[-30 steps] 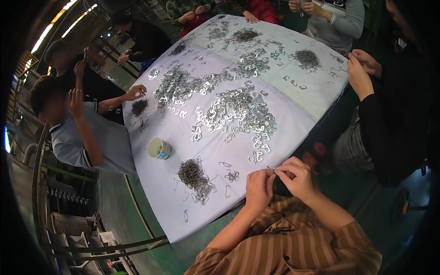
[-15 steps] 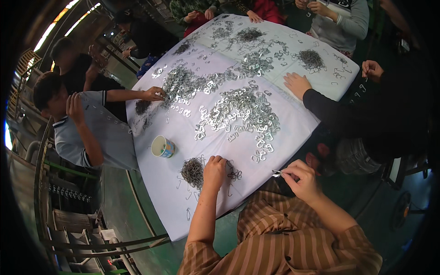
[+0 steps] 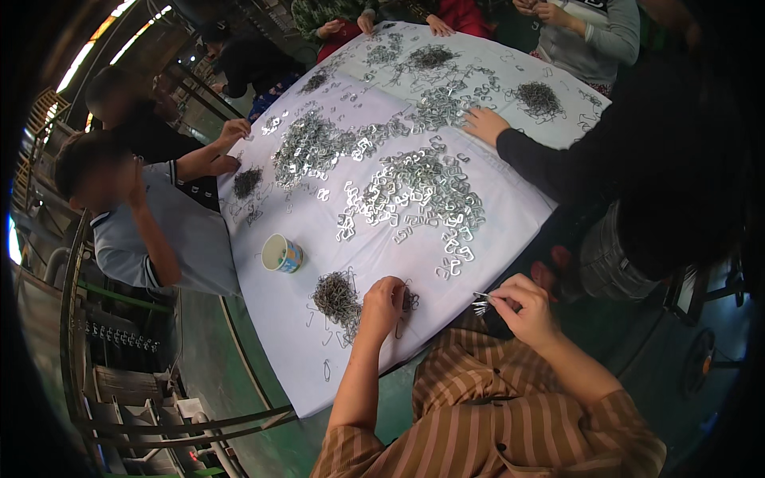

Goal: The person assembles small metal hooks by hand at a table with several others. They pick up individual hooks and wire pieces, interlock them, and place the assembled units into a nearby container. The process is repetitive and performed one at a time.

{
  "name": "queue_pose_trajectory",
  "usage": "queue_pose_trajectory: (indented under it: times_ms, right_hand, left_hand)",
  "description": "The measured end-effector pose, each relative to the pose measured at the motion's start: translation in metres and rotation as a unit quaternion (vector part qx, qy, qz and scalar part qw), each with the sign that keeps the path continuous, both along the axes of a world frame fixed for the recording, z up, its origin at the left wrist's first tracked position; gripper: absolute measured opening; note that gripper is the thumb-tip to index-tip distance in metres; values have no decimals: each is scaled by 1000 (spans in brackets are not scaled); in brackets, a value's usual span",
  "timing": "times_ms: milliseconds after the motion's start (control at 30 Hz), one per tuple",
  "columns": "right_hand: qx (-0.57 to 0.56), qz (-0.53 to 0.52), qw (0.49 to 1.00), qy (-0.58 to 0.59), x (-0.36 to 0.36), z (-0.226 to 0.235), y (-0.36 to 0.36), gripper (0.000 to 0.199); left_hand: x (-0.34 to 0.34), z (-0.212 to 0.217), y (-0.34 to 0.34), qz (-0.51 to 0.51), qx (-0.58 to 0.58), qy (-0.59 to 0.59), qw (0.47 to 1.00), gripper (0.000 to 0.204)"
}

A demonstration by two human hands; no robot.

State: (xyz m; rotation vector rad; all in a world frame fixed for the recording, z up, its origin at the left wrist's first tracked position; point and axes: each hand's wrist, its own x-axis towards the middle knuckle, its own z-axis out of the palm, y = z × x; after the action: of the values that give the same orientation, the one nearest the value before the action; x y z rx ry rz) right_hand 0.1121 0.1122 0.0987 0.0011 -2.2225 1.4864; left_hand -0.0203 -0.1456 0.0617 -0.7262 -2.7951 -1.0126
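Observation:
Beyond the table's near edge, my right hand [image 3: 522, 309] pinches a thin wire hook [image 3: 481, 295]; several small shiny metal pieces [image 3: 480, 307] hang below it. My left hand [image 3: 384, 301] is over the white-covered table with its fingers curled down and pressed together. What those fingertips hold, if anything, is hidden. Just right of them lies a small cluster of dark wire hooks [image 3: 410, 299], partly covered by the hand. A larger heap of wire hooks [image 3: 336, 296] sits to their left, with loose ones around it. Farther in spreads a pile of shiny bent metal clips [image 3: 418, 187].
A paper cup [image 3: 282, 253] stands left of the near heap. Another pile of clips [image 3: 307, 147] and a dark heap [image 3: 539, 99] lie farther off. A co-worker's hand [image 3: 484, 125] reaches in from the right; another person's hand [image 3: 225, 165] is at the left edge.
My left hand has shifted slightly right, over the small cluster. More shiny pieces show below my right hand's hook. The right co-worker's hand reached farther in; the left co-worker's hand drew back.

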Motion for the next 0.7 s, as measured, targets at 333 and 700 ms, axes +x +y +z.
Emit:
queue_pose_trajectory:
  times_ms: [333,700]
  right_hand:
    - [-26,-2,999,-30,-1,4,-6,6]
    - [17,-32,999,19,5,-8,-1,9]
  left_hand:
    - [65,46,72,-84,335,-279,896,4]
    - [73,47,104,-64,242,-112,962,8]
